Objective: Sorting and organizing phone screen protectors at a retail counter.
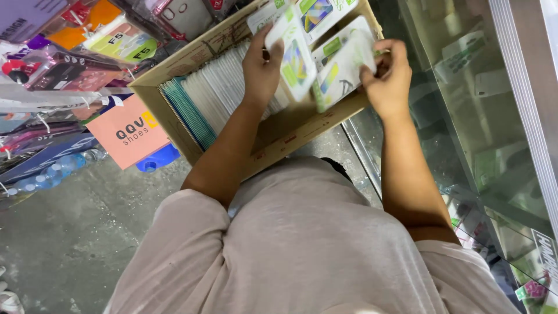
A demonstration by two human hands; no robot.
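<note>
A brown cardboard box (174, 119) rests against my front, packed with a row of thin white and teal flat packets (212, 96) standing on edge. My left hand (261, 67) is shut on one white and green flat packet (295, 58), lifted out of the row. My right hand (388, 78) grips a small bunch of similar white and green packets (343, 67) at the box's right end. More such packets (314, 11) lie at the far end of the box.
A glass display counter (488, 116) with small boxed goods runs along the right. At the left hang coloured phone cases in clear bags (70, 52) and an orange shoe box (128, 134). Grey concrete floor (75, 232) lies below.
</note>
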